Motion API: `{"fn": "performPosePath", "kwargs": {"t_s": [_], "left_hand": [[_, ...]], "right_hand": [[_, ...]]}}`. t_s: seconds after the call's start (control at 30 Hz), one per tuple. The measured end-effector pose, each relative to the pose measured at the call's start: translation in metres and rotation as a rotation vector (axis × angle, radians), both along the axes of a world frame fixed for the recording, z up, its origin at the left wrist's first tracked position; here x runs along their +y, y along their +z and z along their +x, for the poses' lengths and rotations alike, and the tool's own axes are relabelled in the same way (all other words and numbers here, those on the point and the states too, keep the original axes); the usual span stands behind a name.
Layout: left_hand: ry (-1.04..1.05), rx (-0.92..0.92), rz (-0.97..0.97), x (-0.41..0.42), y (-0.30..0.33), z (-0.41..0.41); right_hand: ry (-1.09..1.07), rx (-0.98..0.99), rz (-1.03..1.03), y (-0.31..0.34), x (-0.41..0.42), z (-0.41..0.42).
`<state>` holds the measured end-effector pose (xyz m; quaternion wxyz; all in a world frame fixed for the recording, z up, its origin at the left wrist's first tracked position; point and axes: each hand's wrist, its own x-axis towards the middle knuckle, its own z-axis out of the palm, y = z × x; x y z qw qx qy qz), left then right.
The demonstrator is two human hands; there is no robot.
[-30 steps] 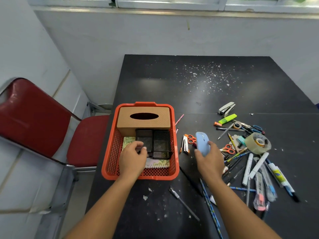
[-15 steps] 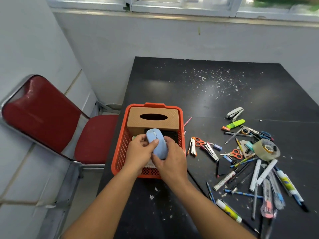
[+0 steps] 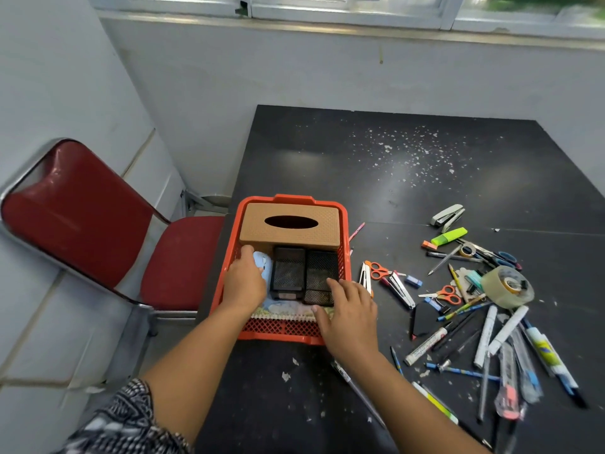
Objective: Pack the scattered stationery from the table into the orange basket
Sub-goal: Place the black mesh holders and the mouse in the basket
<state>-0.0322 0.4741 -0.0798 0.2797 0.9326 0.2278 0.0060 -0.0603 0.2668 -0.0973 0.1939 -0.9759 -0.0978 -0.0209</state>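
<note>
The orange basket [image 3: 343, 244] sits at the left edge of the black table [image 3: 425, 178], in the lower middle of the frame, and is already partly packed. A tan tissue box [image 3: 289, 226] fills its far end, two black mesh holders [image 3: 304, 273] stand side by side in front of that, and a spiral notebook [image 3: 288, 314] lies flat beneath them as a floor layer.

The left hand [image 3: 244, 283] is inside the basket's left side, resting on a light blue computer mouse [image 3: 263, 267] that is wedged into the narrow slot between the mesh holders and the basket wall. That gap looks like the only free space that suits the mouse, which would explain the placement. The fingers curve over the mouse, but the hand hides most of it, so I cannot tell whether they grip it or merely press it down.

The right hand [image 3: 352, 309] lies over the basket's near right corner with fingers spread and fairly straight, holding nothing, probably steadying the basket.

Most of the stationery remains on the table at the right of the frame: orange scissors [image 3: 376, 269], a tape roll [image 3: 507, 286], a green highlighter [image 3: 448, 235], a stapler [image 3: 448, 215] and a heap of pens and markers [image 3: 484, 339]. The items in that pile overlap, and those at the lower right are blurred and cut off by the frame edge.
</note>
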Motion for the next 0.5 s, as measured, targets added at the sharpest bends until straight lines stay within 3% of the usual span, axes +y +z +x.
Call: {"fn": "performPosePath", "kwargs": {"t_s": [0.5], "left_hand": [[-0.107,0.273,0.13,0.0,-0.027,0.001]], "right_hand": [[0.074,0.017,-0.073,-0.017,-0.009,-0.005]]}}
